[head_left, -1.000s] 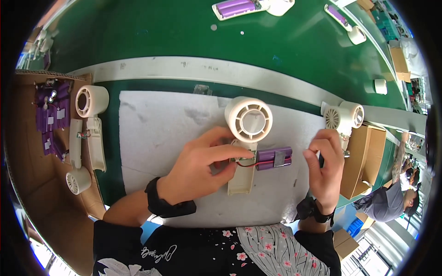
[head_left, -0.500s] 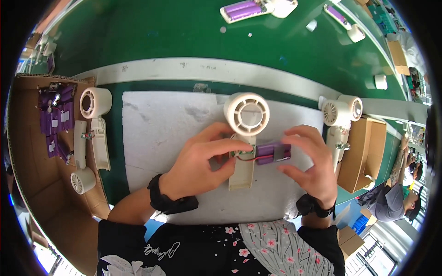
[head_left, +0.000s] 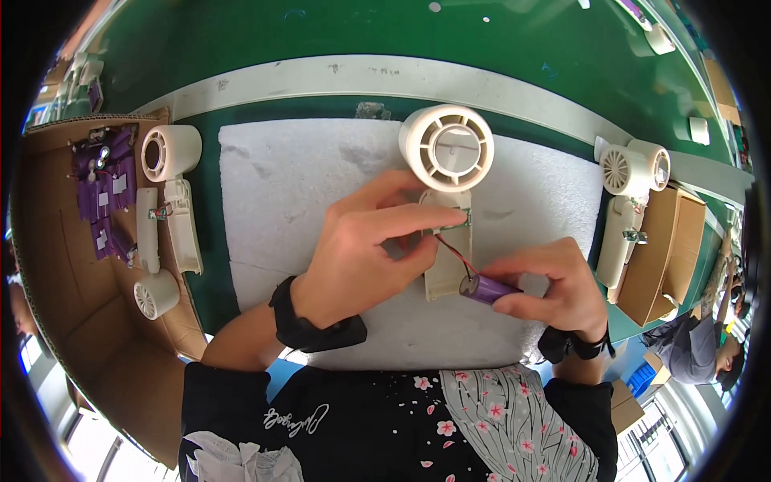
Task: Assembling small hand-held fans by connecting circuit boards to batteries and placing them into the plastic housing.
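Observation:
A cream handheld fan (head_left: 448,150) lies on a white foam sheet, its round grilled head at the far end and its open handle shell (head_left: 443,287) toward me. Inside the handle sits a small green circuit board (head_left: 466,218). My left hand (head_left: 365,245) grips the fan at the handle's top, index fingertip on the board and thumb near the wires. Red and black wires (head_left: 456,254) run from there to a purple battery pack (head_left: 487,289). Thumb and fingers of my right hand (head_left: 554,287) pinch that pack, tilted beside the handle's lower end.
On the left, a cardboard box (head_left: 80,321) holds several purple battery packs (head_left: 108,189); fan parts (head_left: 171,153) lie by its edge. More fan parts (head_left: 625,170) and a smaller cardboard box (head_left: 662,257) stand right. A pale rail (head_left: 337,76) crosses the green table behind the foam sheet (head_left: 273,177).
My right hand, open beside the battery pack before, has closed on it and turned it toward me, below the board. My left hand stays on the fan. The whole view has shifted.

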Demonstrator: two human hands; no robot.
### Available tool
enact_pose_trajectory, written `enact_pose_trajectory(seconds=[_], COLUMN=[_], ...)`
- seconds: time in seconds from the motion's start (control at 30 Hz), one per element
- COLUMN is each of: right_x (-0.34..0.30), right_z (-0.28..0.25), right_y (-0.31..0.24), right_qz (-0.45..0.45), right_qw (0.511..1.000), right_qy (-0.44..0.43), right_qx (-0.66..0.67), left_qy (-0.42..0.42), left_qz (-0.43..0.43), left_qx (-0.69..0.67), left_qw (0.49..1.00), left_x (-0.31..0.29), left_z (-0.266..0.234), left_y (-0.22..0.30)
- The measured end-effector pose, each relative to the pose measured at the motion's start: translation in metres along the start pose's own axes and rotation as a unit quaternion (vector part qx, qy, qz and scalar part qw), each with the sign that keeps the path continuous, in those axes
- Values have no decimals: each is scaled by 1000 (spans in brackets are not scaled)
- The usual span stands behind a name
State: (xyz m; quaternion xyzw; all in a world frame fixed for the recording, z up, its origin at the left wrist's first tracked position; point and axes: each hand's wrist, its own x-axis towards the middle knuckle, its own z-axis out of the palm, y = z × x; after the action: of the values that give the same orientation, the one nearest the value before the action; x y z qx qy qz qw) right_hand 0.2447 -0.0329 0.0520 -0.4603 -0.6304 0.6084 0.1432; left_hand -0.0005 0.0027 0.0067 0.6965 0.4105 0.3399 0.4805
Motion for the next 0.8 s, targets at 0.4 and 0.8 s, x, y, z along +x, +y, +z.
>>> enact_pose_trajectory(seconds=[0.4, 0.8], right_x=[3, 2], right_z=[5, 4], right_y=[21, 14], right_qz=[9, 1], right_qw=[909, 961], right_qy=[-180, -51], right_qx=[376, 272], left_qy=[7, 7], left_qz=[33, 58], left_qx=[67, 101], left_qw=[997, 993], left_x=[-2, -2], left_z=[-2, -2], left_y=[-2, 1])
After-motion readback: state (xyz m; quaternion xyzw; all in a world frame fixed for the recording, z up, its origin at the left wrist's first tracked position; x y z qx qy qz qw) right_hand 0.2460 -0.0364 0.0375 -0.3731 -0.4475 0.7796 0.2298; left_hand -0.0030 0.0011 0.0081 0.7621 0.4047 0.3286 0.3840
